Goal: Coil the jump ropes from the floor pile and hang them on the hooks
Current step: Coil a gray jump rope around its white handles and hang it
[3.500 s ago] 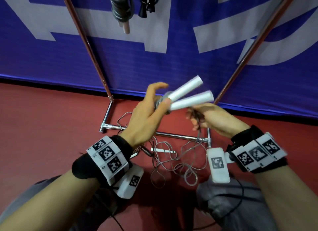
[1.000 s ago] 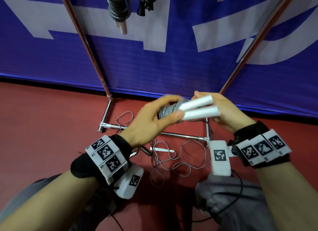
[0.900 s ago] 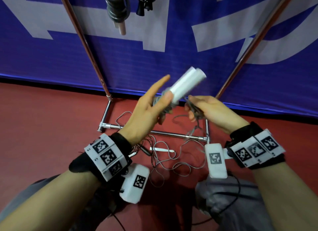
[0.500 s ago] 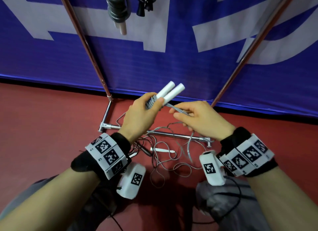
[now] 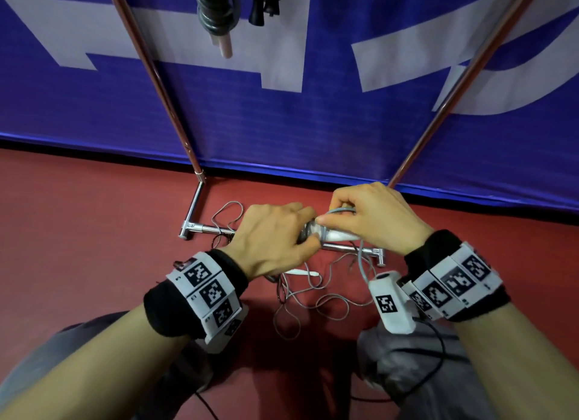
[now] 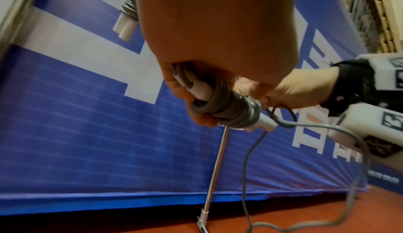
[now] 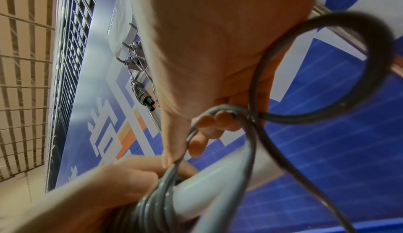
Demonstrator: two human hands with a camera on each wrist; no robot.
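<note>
Two white handles point(image 5: 340, 235) of a grey jump rope point(image 6: 226, 109) lie side by side, cord wound tightly round them. Left hand point(image 5: 269, 234) grips the wound end; right hand point(image 5: 372, 216) pinches a loop of cord at the handles. Loose cord point(image 5: 313, 297) trails to the red floor point(image 5: 94, 231) by a metal rack base point(image 5: 200, 228). Coiled ropes point(image 5: 216, 9) hang above.

even indoor light, soft shadow on the floor point(image 5: 291, 366) below, wide-angle edge bending, blurred close-up wrist views
</note>
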